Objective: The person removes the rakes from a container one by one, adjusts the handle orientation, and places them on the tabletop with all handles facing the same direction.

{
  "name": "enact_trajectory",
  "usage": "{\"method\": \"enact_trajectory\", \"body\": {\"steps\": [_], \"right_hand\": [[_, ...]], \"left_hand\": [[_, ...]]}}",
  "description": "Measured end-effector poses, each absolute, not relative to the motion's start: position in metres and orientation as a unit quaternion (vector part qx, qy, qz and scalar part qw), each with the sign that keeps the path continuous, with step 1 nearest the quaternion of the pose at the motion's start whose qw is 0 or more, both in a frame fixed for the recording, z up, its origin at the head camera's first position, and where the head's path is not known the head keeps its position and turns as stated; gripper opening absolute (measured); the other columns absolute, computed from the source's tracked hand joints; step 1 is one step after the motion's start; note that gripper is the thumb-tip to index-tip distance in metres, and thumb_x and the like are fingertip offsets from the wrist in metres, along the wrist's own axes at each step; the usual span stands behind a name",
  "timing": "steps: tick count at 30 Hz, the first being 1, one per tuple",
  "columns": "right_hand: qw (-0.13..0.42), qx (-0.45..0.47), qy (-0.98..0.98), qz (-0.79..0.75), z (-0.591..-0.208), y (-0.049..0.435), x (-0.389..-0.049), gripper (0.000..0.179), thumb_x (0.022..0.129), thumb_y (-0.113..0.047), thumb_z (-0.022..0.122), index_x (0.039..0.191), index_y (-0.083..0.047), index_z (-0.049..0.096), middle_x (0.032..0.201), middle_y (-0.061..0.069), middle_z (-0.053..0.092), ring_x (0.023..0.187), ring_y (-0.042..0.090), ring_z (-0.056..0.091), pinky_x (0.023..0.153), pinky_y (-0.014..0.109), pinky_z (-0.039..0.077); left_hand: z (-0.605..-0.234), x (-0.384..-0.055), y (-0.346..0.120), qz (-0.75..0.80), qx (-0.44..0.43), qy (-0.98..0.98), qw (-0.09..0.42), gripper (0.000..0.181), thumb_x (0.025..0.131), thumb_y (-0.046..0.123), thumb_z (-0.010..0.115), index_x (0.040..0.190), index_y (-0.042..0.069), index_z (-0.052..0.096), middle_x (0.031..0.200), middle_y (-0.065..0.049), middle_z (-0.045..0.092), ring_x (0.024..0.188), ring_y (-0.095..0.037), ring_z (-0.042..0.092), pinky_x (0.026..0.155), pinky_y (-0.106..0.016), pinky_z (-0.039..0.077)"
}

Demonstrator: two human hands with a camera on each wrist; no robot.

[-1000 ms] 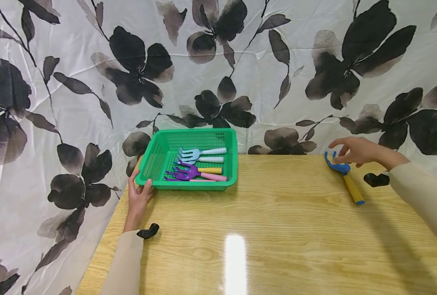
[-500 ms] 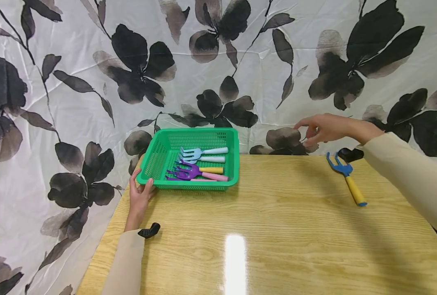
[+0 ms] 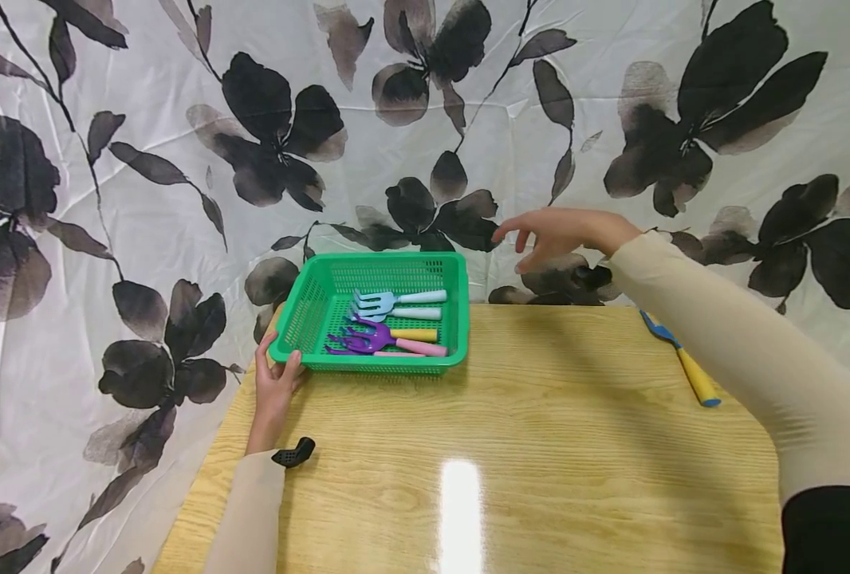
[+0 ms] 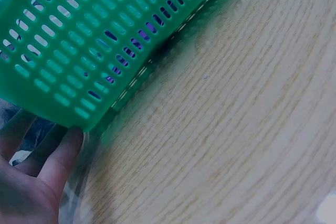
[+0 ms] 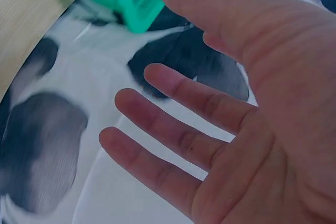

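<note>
Floral cloth [image 3: 576, 48] at the back and left. Wood table [image 3: 540, 446] in front of it. Right sleeve [image 3: 748, 351]: comes in from the right edge, angled up and inward, passing across the view of the blue fork. Green basket [image 3: 367, 363]: near the table's back left corner, long side facing the person. Left sleeve [image 3: 249, 510]: runs up from the bottom edge, nearly straight away from the body. Right hand [image 3: 568, 231]: raised, just right of the basket's back right corner, apart from it. Head view has index leading toward the basket, thumb below; wrist view has fingers spread, grip wide, palm bare. Left hand [image 3: 274, 391]: holds the basket's near left corner, thumb on the near side, fingers round the left side. Blue fork [image 3: 698, 379]: on the table at right, yellow handle toward the person. Inside the basket: pale blue forks [image 3: 418, 313], purple forks [image 3: 378, 338], one yellow handle [image 3: 414, 335]. Black wrist unit [image 3: 294, 453] at the left cuff.
</note>
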State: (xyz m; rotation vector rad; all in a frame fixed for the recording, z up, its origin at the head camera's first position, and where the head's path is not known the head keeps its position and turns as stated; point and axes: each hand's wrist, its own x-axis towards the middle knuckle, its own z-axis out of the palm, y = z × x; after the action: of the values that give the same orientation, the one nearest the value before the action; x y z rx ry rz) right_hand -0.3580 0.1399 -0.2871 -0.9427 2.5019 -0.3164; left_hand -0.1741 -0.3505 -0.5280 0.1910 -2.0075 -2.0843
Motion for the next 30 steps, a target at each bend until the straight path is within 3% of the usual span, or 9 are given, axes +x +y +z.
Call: {"method": "enact_trajectory", "body": {"steps": [8, 16, 19, 21, 24, 30], "right_hand": [[0.228, -0.383, 0.887, -0.116, -0.305, 0.076, -0.374, 0.073, 0.095, -0.027, 0.078, 0.157, -0.023, 0.041, 0.140, 0.015, 0.058, 0.131, 0.037, 0.052, 0.106, 0.056, 0.044], [0.236, -0.414, 0.870, -0.124, -0.337, 0.027, -0.393, 0.073, 0.095, -0.029, 0.078, 0.157, -0.029, 0.040, 0.143, 0.012, 0.055, 0.134, 0.034, 0.050, 0.107, 0.053, 0.045], [0.242, -0.417, 0.867, -0.128, -0.346, 0.011, -0.397, 0.072, 0.095, -0.030, 0.077, 0.157, -0.028, 0.039, 0.145, 0.013, 0.055, 0.139, 0.035, 0.045, 0.111, 0.055, 0.041], [0.246, -0.415, 0.865, -0.136, -0.351, 0.000, -0.399, 0.072, 0.096, -0.028, 0.076, 0.157, -0.026, 0.039, 0.146, 0.015, 0.055, 0.142, 0.035, 0.043, 0.119, 0.057, 0.030], [0.250, -0.398, 0.870, -0.150, -0.360, -0.013, -0.402, 0.070, 0.097, -0.027, 0.075, 0.157, -0.026, 0.039, 0.149, 0.016, 0.052, 0.142, 0.036, 0.043, 0.120, 0.058, 0.026], [0.271, -0.367, 0.875, -0.163, -0.385, -0.034, -0.406, 0.073, 0.097, -0.028, 0.074, 0.160, -0.025, 0.036, 0.155, 0.020, 0.045, 0.143, 0.037, 0.040, 0.110, 0.053, 0.042]], "left_hand": [[-0.528, -0.174, -0.352, -0.715, 0.077, -0.683, 0.131, 0.068, 0.106, 0.027, 0.059, 0.162, 0.028, 0.020, 0.148, -0.020, 0.046, 0.124, -0.013, 0.057, 0.107, -0.053, 0.046], [-0.529, -0.177, -0.353, -0.711, 0.082, -0.685, 0.134, 0.069, 0.106, 0.027, 0.060, 0.162, 0.027, 0.020, 0.147, -0.022, 0.047, 0.120, -0.012, 0.059, 0.103, -0.046, 0.051], [-0.530, -0.177, -0.353, -0.713, 0.083, -0.683, 0.136, 0.069, 0.106, 0.025, 0.061, 0.162, 0.027, 0.021, 0.146, -0.025, 0.047, 0.117, -0.011, 0.061, 0.101, -0.045, 0.053], [-0.530, -0.177, -0.354, -0.713, 0.082, -0.683, 0.138, 0.068, 0.106, 0.024, 0.061, 0.162, 0.028, 0.022, 0.144, -0.026, 0.048, 0.115, -0.010, 0.062, 0.100, -0.044, 0.054], [-0.531, -0.177, -0.354, -0.713, 0.078, -0.682, 0.141, 0.068, 0.106, 0.023, 0.060, 0.162, 0.025, 0.021, 0.143, -0.028, 0.048, 0.114, -0.010, 0.063, 0.098, -0.042, 0.055], [-0.533, -0.179, -0.352, -0.718, 0.078, -0.677, 0.138, 0.071, 0.105, 0.023, 0.062, 0.162, 0.020, 0.019, 0.145, -0.026, 0.047, 0.115, -0.010, 0.063, 0.100, -0.045, 0.054]]}}
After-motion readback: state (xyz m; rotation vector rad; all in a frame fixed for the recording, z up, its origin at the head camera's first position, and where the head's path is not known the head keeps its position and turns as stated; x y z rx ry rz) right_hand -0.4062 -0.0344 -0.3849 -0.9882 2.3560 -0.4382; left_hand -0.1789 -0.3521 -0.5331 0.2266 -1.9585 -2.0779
